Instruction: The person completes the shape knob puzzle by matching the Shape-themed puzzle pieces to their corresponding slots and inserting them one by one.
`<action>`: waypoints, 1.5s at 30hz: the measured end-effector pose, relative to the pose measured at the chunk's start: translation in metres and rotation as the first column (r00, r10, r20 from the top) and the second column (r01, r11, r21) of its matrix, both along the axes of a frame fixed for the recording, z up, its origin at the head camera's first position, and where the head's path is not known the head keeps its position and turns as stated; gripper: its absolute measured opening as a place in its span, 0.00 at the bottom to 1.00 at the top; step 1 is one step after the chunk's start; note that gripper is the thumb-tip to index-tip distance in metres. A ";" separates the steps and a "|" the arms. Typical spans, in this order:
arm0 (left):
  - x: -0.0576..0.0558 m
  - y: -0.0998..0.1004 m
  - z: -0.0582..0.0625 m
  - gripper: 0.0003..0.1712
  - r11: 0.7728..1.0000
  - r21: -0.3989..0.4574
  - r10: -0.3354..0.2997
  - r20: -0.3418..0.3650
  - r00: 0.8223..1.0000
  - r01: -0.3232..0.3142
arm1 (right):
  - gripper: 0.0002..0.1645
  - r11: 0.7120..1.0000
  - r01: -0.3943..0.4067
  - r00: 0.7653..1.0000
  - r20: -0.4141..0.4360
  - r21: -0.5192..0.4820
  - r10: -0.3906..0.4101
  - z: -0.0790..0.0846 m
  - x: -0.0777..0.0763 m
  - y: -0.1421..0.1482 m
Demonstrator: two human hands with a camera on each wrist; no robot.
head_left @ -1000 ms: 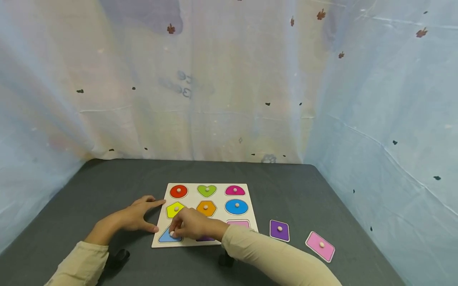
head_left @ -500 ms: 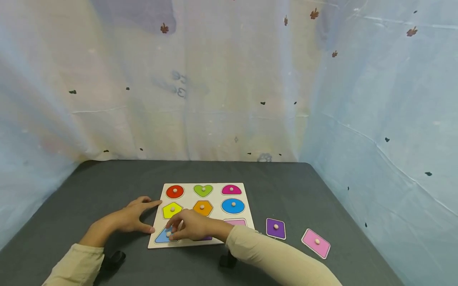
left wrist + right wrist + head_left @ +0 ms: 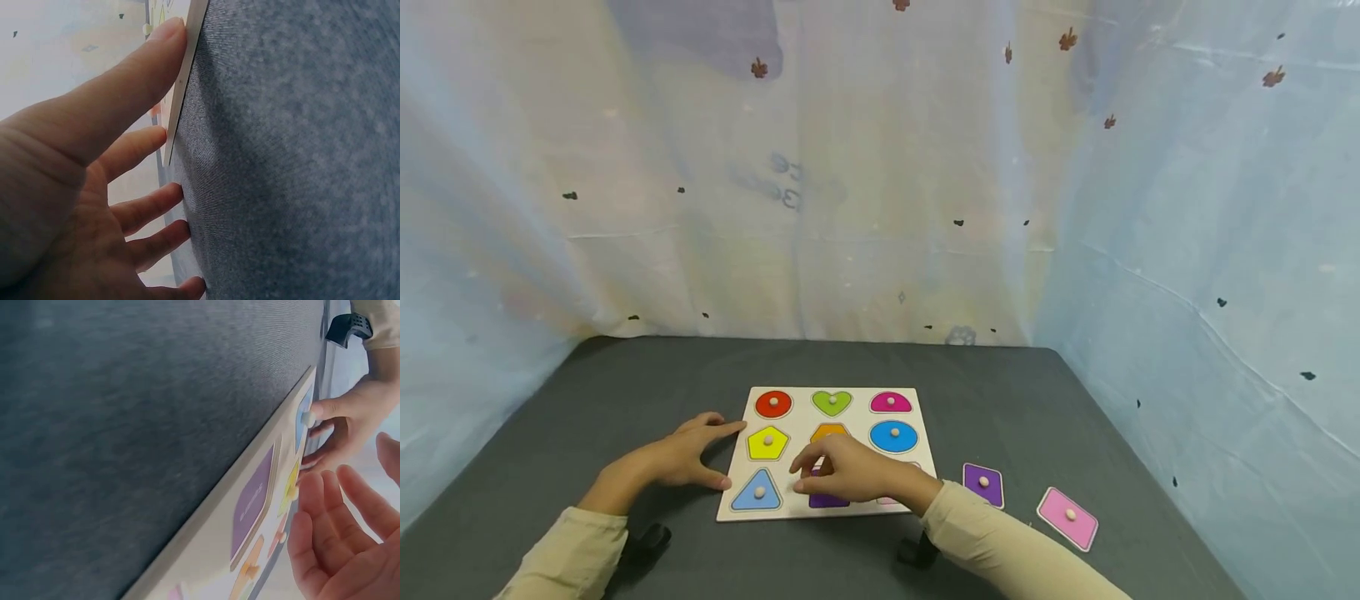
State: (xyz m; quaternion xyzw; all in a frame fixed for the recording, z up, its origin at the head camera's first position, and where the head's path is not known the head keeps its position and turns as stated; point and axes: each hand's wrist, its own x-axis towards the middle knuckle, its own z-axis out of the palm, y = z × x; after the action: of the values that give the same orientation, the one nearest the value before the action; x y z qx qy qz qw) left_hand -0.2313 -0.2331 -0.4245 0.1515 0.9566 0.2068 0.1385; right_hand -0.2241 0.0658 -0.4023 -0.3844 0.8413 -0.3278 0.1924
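A wooden knob puzzle board (image 3: pixel 801 402) lies flat on the table. My left hand (image 3: pixel 683 456) rests at its left edge, thumb and index fingertip touching the rim and the other fingers spread. My right hand (image 3: pixel 850 472) hovers over the lower middle of the board, fingers loosely bent and holding nothing. Left of it the blue triangle (image 3: pixel 747 502) sits in its slot, its knob uncovered. Below the right hand is a bare purple square slot (image 3: pixel 255 503) with small print. The pink slot at lower right is partly hidden by the right wrist.
Right of the board lie a purple square piece (image 3: pixel 992 477) and a pink rectangle piece (image 3: pixel 1060 504), each with a knob. Seated in the board are a red circle (image 3: pixel 765 410), a green heart (image 3: pixel 823 404) and several other shapes. Patterned curtains (image 3: pixel 865 167) surround the dark table.
My right hand has let go of the blue triangle's knob and moved right, over the purple slot. The left hand has stayed at the board's edge.
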 end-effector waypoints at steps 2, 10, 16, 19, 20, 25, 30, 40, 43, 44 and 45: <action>0.000 0.000 -0.001 0.57 1.000 0.001 -0.002 0.000 1.000 0.002 | 0.17 1.000 0.009 1.000 0.011 -0.010 -0.009 -0.001 0.002 0.007; 0.001 0.001 -0.001 0.57 1.000 0.002 0.005 0.002 1.000 -0.005 | 0.18 0.998 0.052 0.999 -0.011 -0.022 -0.052 0.002 0.005 0.035; 0.001 0.001 -0.001 0.57 1.000 0.009 -0.005 0.007 1.000 0.005 | 0.18 0.995 0.088 0.995 -0.053 -0.042 -0.090 0.006 0.006 0.065; 0.001 0.002 0.000 0.57 1.000 0.010 -0.002 0.008 1.000 0.002 | 0.18 0.993 0.106 0.991 -0.077 -0.044 -0.110 0.006 0.005 0.082; 0.002 0.003 0.001 0.57 1.000 0.013 -0.002 0.007 1.000 0.002 | 0.18 0.993 0.114 0.990 -0.081 -0.043 -0.117 0.007 0.005 0.088; 0.002 0.004 0.001 0.57 1.000 0.026 -0.012 0.000 1.000 0.012 | 0.19 0.989 0.143 0.984 -0.105 -0.037 -0.146 0.009 0.006 0.117; 0.002 0.003 0.001 0.57 1.000 0.024 -0.008 0.002 1.000 0.008 | 0.20 0.984 0.174 0.974 -0.139 -0.040 -0.178 0.008 0.004 0.145; 0.003 0.000 -0.001 0.57 1.000 0.022 -0.012 -0.013 1.000 0.012 | 0.22 0.980 0.200 0.975 -0.095 0.008 -0.199 0.006 0.000 0.207; 0.002 0.000 -0.001 0.57 1.000 0.022 -0.007 -0.009 1.000 0.007 | 0.20 0.985 0.175 0.982 -0.078 0.003 -0.174 0.003 -0.002 0.223; 0.002 0.000 -0.001 0.57 1.000 0.021 -0.004 -0.006 1.000 0.004 | 0.20 0.986 0.169 0.983 -0.070 0.001 -0.169 0.002 -0.002 0.227; 0.002 0.000 -0.001 0.57 1.000 0.020 0.000 -0.002 1.000 0.000 | 0.19 0.987 0.164 0.985 -0.055 -0.005 -0.164 0.000 -0.003 0.230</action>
State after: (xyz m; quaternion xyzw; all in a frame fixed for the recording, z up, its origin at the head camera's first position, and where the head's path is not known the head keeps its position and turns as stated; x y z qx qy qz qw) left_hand -0.2294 -0.2335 -0.4250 0.1532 0.9547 0.2161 0.1358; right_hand -0.2271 0.2962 -0.4021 -0.3229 0.8749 -0.3322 0.1415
